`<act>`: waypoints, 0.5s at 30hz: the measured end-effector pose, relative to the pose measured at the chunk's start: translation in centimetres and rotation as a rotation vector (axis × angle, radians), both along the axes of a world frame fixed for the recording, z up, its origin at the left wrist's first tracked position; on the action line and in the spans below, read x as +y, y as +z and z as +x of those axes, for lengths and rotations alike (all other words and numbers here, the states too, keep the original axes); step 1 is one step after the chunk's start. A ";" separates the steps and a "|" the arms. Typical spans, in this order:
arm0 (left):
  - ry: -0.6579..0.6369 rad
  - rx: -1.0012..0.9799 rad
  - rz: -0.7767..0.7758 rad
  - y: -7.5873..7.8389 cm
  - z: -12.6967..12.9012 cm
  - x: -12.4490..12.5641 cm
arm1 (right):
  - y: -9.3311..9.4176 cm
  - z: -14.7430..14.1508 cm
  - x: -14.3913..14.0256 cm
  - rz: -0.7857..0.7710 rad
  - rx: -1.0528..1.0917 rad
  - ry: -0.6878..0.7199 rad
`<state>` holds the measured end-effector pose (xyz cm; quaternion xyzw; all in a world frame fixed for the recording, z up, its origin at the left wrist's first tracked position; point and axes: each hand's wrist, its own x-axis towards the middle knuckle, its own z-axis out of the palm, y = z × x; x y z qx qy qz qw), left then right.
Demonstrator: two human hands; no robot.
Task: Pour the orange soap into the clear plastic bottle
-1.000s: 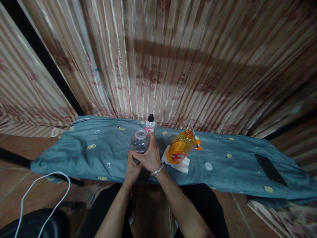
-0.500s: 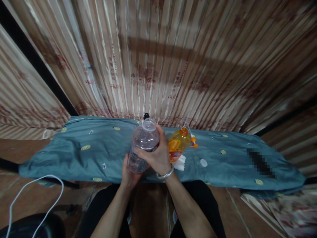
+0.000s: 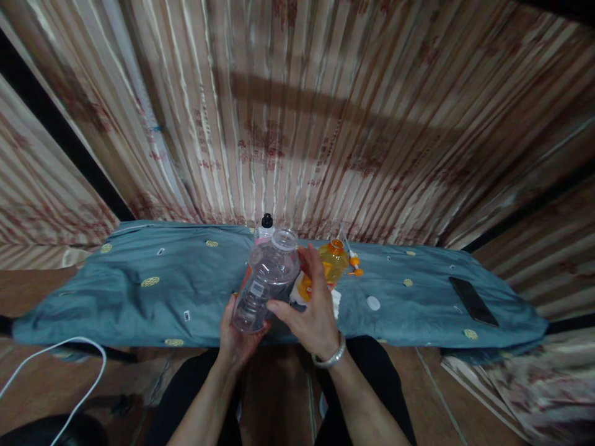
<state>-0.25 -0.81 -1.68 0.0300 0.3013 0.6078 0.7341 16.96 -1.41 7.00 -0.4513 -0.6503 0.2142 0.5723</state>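
Head view shows the left hand (image 3: 239, 331) cupping the base of an uncapped clear bottle (image 3: 267, 279), tilted so its mouth faces away. Right hand (image 3: 313, 310) hovers open just beside it, steadying nothing, over the cloth-covered counter (image 3: 139, 297).

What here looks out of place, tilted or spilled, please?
Nothing is spilled. The clear bottle has no cap and leans to the right, its base in the left hand, the right hand open beside it. A white cap lies loose on the blue cloth. The orange bottle lies tilted on a white tissue.
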 end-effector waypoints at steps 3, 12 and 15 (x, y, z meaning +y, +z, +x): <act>0.028 0.020 -0.020 1.5 0.4 -0.1 | -1.6 4.0 -1.5 0.073 0.014 -0.268; 0.166 0.119 -0.060 4.0 0.9 0.5 | -6.7 13.5 5.0 -0.239 0.100 -0.210; 0.204 0.158 -0.056 4.2 0.4 0.6 | -7.1 13.6 6.9 -0.305 0.171 0.023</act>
